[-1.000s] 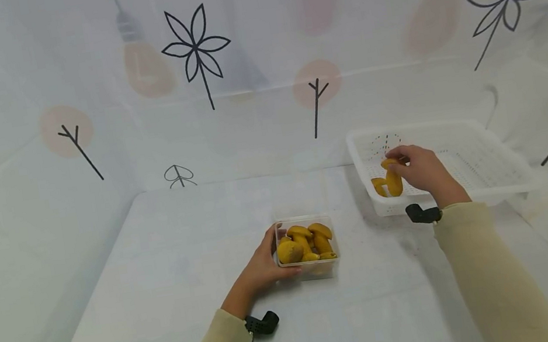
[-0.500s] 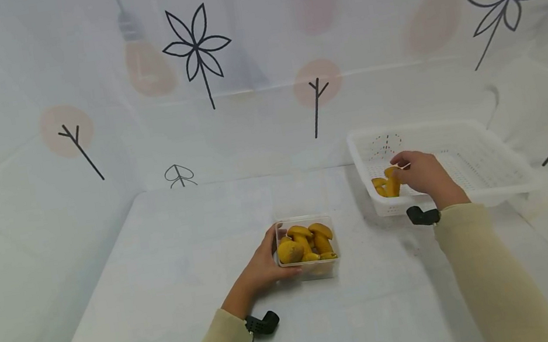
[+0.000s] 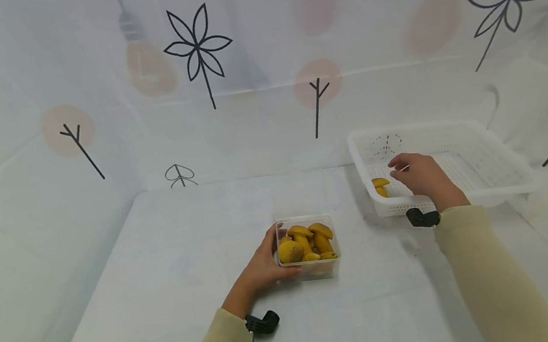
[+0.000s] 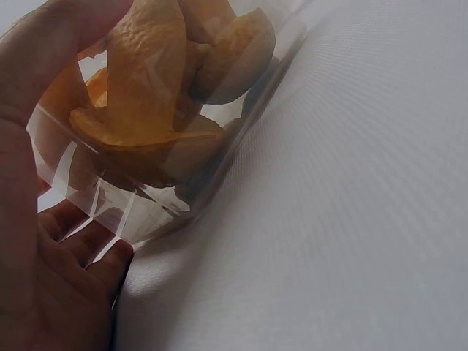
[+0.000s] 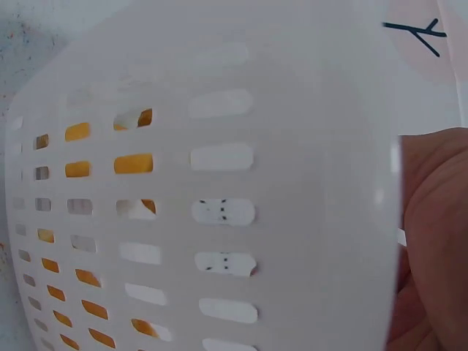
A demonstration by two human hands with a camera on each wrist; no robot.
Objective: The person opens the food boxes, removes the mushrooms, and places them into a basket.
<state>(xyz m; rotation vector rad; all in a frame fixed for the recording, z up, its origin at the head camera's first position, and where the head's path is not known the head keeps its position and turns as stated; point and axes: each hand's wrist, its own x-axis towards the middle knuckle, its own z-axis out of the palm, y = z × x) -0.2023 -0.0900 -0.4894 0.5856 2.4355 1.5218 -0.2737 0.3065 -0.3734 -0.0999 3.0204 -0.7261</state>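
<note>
My left hand (image 3: 262,262) grips a small clear plastic box (image 3: 315,271) by its left side, thumb along the near wall. Several yellow mushrooms (image 3: 302,242) fill the box, and their caps and stems show through its clear wall in the left wrist view. Over the near left part of a white slotted basket (image 3: 512,165) is my right hand (image 3: 420,174), thumb and fingertips apart with nothing visible between them. One mushroom (image 3: 380,186) lies in the basket's left corner. Through the slots in the right wrist view, a second mushroom (image 5: 93,309) shows low behind the wall.
A white cloth covers the table (image 3: 185,255). White patterned curtains (image 3: 257,126) hang behind and at both sides, with the basket close to the back one. The basket's near wall (image 3: 391,209) stands between my right forearm and its floor.
My right hand has lowered the mushroom it held into the basket and let go, and that mushroom has dropped out of sight in the head view. The left hand and box have stayed put.
</note>
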